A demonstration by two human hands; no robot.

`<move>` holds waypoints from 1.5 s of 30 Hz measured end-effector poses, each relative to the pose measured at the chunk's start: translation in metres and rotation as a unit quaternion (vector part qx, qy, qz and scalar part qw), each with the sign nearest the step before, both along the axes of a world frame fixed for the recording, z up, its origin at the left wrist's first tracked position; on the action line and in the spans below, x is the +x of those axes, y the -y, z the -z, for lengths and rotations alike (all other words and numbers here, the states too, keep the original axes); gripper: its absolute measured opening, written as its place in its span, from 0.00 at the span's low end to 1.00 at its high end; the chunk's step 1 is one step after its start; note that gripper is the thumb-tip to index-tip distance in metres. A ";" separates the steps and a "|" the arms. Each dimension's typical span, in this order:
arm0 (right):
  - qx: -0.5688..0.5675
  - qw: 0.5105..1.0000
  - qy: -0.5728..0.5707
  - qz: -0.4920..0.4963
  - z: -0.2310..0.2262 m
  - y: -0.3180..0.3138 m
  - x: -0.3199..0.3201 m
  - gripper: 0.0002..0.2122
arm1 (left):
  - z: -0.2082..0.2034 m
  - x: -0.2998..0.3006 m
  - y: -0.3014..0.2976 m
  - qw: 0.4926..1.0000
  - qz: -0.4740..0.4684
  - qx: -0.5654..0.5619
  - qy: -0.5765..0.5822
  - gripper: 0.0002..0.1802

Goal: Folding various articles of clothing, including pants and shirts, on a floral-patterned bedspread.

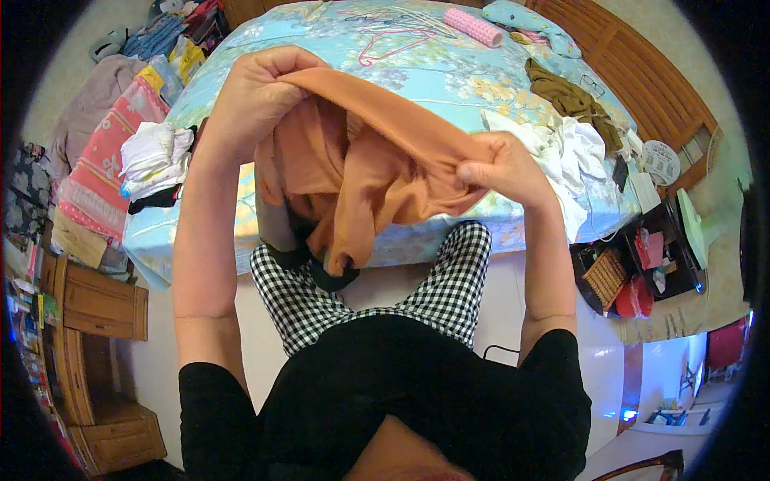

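An orange-brown garment [385, 160] is stretched between my two hands above the near edge of the bed. My left hand [269, 88] is closed on one end of its upper edge. At the other end my right hand [505, 170] pinches the same edge, thumb on top. The cloth sags in folds between them, and one narrow part, like a sleeve, dangles toward my knees. Something dark and grey [281, 232] hangs or lies beneath its left side; I cannot make out what it is.
On the flowered blue bedspread [321, 48] lie a pink hanger [393, 44], a pink roller [473, 29], white clothes [573, 152] and an olive garment [573, 92]. Folded clothes [152, 160] are stacked at the left edge. A wooden cabinet [100, 305] stands left; a cluttered stand [642, 256] stands right.
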State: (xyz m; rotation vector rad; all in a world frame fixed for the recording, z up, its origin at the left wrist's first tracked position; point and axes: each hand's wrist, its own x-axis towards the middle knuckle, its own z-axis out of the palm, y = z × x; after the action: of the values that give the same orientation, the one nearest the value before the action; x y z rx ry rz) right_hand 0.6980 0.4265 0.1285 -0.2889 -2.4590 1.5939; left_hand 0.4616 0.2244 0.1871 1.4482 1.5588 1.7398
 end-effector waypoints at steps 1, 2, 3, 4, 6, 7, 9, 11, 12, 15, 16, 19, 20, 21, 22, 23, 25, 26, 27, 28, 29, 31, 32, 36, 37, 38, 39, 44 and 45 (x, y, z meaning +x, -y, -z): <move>-0.126 0.987 -0.004 -0.096 0.004 0.000 0.003 0.19 | -0.003 0.001 0.000 0.999 0.032 -0.024 -0.007 0.05; -0.125 0.988 -0.002 -0.096 0.012 0.003 0.004 0.19 | -0.005 0.002 -0.001 0.997 0.064 -0.048 -0.014 0.06; -0.197 0.965 -0.086 -0.152 0.020 0.007 0.004 0.20 | -0.001 0.000 -0.007 0.997 0.064 -0.047 -0.012 0.06; -0.268 0.925 -0.167 -0.210 0.024 0.012 0.003 0.21 | 0.007 -0.005 -0.015 0.996 0.048 -0.056 -0.043 0.07; -0.298 0.912 -0.195 -0.204 0.022 0.029 0.001 0.24 | 0.030 -0.012 -0.028 0.987 0.010 -0.087 -0.137 0.08; -0.363 0.882 -0.238 -0.182 0.021 0.037 -0.005 0.27 | 0.039 -0.007 -0.033 0.971 -0.026 -0.122 -0.203 0.08; -0.392 0.857 -0.296 -0.156 0.026 0.039 -0.015 0.30 | 0.046 0.007 -0.032 0.940 -0.088 -0.141 -0.298 0.09; -0.415 0.850 -0.279 -0.164 0.028 0.036 -0.024 0.28 | 0.055 0.016 -0.027 0.959 -0.113 -0.064 -0.252 0.12; -0.439 0.843 -0.260 -0.170 0.028 0.035 -0.027 0.27 | 0.057 0.021 -0.023 0.963 -0.100 -0.030 -0.247 0.11; -0.449 0.849 -0.225 -0.163 0.023 0.042 -0.032 0.26 | 0.056 0.038 -0.005 0.996 0.009 -0.086 -0.037 0.15; -0.447 0.859 -0.214 -0.128 0.022 0.046 -0.034 0.26 | 0.062 0.040 -0.001 0.995 0.058 -0.077 0.018 0.18; -0.461 0.845 -0.233 -0.140 0.026 0.046 -0.036 0.25 | 0.085 0.037 0.001 0.980 0.081 -0.170 -0.060 0.28; -0.486 0.830 -0.240 -0.128 0.028 0.046 -0.036 0.24 | 0.089 0.039 0.002 0.971 0.093 -0.207 -0.071 0.30; -0.487 0.830 -0.242 -0.126 0.028 0.047 -0.036 0.24 | 0.089 0.038 0.002 0.944 0.127 -0.282 -0.113 0.32; -0.503 0.819 -0.243 -0.130 0.028 0.048 -0.036 0.24 | 0.090 0.037 0.004 0.909 0.158 -0.354 -0.154 0.35; -0.519 0.808 -0.245 -0.133 0.029 0.050 -0.036 0.23 | 0.098 0.037 0.004 0.908 0.158 -0.355 -0.155 0.35; -0.525 0.802 -0.242 -0.152 0.035 0.051 -0.036 0.23 | 0.119 0.039 0.004 0.919 0.213 -0.287 -0.168 0.32; -0.530 0.796 -0.238 -0.171 0.038 0.053 -0.035 0.24 | 0.121 0.038 0.002 0.918 0.214 -0.288 -0.168 0.32; -0.531 0.796 -0.238 -0.170 0.039 0.056 -0.034 0.24 | 0.122 0.038 0.000 0.925 0.190 -0.277 -0.175 0.35; -0.511 0.811 -0.239 -0.155 0.039 0.059 -0.032 0.24 | 0.120 0.040 -0.004 0.932 0.167 -0.267 -0.181 0.39; -0.490 0.826 -0.240 -0.140 0.040 0.061 -0.030 0.25 | 0.108 0.046 -0.007 0.953 0.170 -0.233 -0.090 0.38; -0.460 0.842 -0.244 -0.143 0.040 0.063 -0.028 0.25 | 0.115 0.041 -0.012 0.978 0.140 -0.150 -0.026 0.39; -0.428 0.856 -0.247 -0.149 0.040 0.064 -0.027 0.24 | 0.118 0.037 -0.014 0.992 0.105 -0.065 0.038 0.40; -0.443 0.856 -0.237 -0.121 0.041 0.069 -0.028 0.27 | 0.104 0.046 -0.013 0.986 0.150 -0.031 0.061 0.51; -0.460 0.845 -0.243 -0.128 0.041 0.070 -0.028 0.27 | 0.106 0.048 -0.014 0.982 0.170 -0.028 0.080 0.53; -0.476 0.833 -0.249 -0.136 0.041 0.070 -0.029 0.27 | 0.107 0.052 -0.012 0.982 0.171 -0.029 0.080 0.53; -0.477 0.832 -0.249 -0.135 0.043 0.069 -0.028 0.27 | 0.107 0.056 -0.009 0.965 0.176 -0.080 0.176 0.51; -0.491 0.815 -0.264 -0.161 0.049 0.069 -0.024 0.27 | 0.119 0.050 -0.004 0.967 0.110 -0.094 0.208 0.26; -0.493 0.814 -0.264 -0.160 0.049 0.070 -0.024 0.27 | 0.116 0.049 -0.002 0.953 0.109 -0.051 0.279 0.20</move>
State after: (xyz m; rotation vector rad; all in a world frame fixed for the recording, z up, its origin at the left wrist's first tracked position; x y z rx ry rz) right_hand 0.6743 0.3566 0.0793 0.4193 -1.1405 2.5345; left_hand 0.5109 0.2263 0.0713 0.9210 1.1220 1.7075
